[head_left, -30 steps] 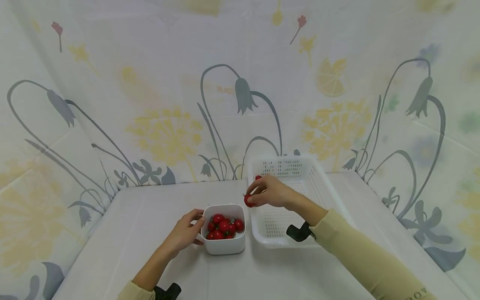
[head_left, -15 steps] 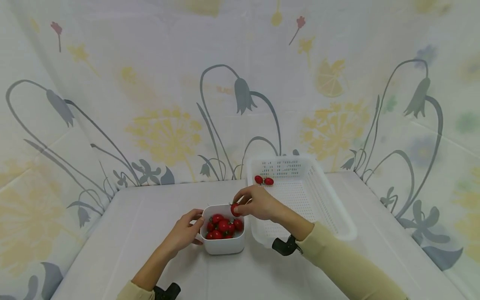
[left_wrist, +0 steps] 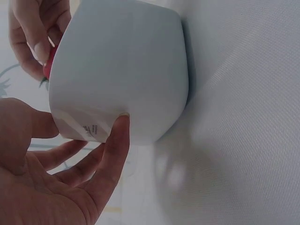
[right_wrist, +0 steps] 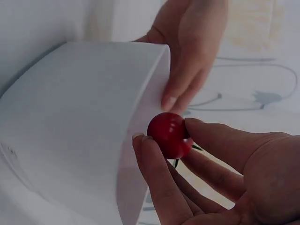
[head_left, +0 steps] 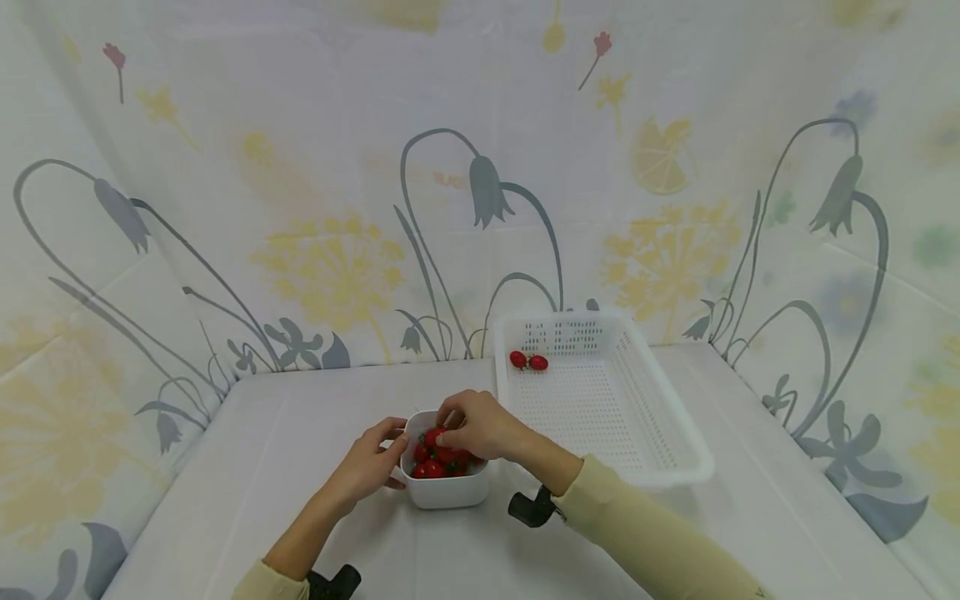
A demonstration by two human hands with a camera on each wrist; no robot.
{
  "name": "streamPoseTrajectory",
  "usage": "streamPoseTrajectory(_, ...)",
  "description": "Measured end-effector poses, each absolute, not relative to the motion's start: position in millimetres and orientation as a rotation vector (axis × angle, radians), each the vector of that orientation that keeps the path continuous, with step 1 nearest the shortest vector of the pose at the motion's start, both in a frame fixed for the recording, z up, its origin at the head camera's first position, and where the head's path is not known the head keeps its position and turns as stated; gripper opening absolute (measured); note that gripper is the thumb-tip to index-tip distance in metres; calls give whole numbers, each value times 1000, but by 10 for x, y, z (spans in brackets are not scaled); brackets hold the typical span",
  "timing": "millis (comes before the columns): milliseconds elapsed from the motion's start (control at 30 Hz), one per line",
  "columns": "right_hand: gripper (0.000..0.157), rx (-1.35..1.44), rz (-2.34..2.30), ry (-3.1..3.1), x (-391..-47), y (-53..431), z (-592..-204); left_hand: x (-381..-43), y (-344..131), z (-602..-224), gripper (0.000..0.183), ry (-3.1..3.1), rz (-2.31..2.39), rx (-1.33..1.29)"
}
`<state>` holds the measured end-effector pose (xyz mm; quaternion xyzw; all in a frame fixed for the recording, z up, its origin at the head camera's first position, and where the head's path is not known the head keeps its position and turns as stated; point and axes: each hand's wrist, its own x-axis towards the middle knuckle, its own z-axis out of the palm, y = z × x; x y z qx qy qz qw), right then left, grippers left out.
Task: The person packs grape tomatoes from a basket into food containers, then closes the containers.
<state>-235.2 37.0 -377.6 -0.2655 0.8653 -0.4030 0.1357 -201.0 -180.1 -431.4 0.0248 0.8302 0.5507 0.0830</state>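
Observation:
A small white square container (head_left: 450, 495) stands on the table with several red cherry tomatoes (head_left: 430, 469) inside. My left hand (head_left: 364, 467) grips its left side, thumb at the rim and fingers against the outer wall, as the left wrist view shows. Over the container's opening is my right hand (head_left: 480, 425). Between its thumb and fingertips it pinches one cherry tomato (right_wrist: 168, 135), whose green stem points back toward the palm in the right wrist view. In the head view the right hand partly covers the tomatoes in the container.
A larger white perforated basket (head_left: 686, 433) stands to the right of the container, reaching back to the patterned cloth backdrop (head_left: 480, 250). Two cherry tomatoes (head_left: 537, 362) lie in its back left corner. White cloth covers the table (head_left: 315, 417).
My right hand has carried the cherry tomato left from above the basket to the opening of the container. My left hand has stayed in place on the container.

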Motion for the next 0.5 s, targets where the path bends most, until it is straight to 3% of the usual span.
streamPoseTrajectory(500,14,-791,-1002,2743,-2279,49,-4056,-2004,-1801,-4302,31,2475,1656,79)
